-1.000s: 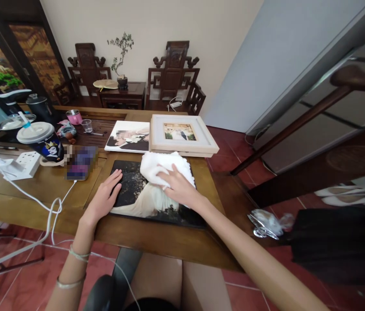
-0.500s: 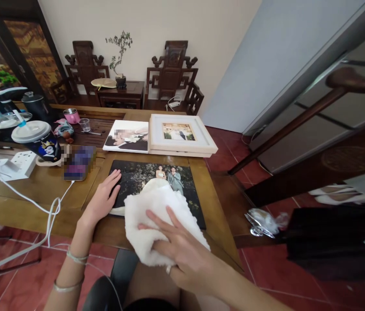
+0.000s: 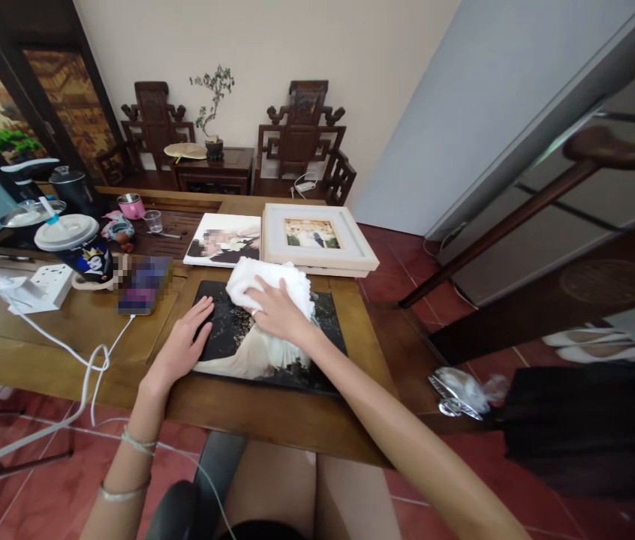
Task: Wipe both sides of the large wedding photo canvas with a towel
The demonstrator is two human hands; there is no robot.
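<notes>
A dark photo print (image 3: 239,345) of a couple lies flat on the wooden table (image 3: 70,330) in front of me. My right hand (image 3: 278,311) presses a white towel (image 3: 269,279) onto the far part of the print, fingers spread over the cloth. My left hand (image 3: 182,345) lies flat and open on the print's left edge, holding it down.
Behind the print lie a second photo print (image 3: 224,238) and a white framed picture (image 3: 317,238). To the left are a phone (image 3: 142,283) on a white cable, a power strip (image 3: 41,285), a lidded cup (image 3: 73,244) and tea things. Carved chairs stand by the wall.
My right hand slid the towel from the far part of the print down to its near edge, then back up to the far part. The left hand stayed in place.
</notes>
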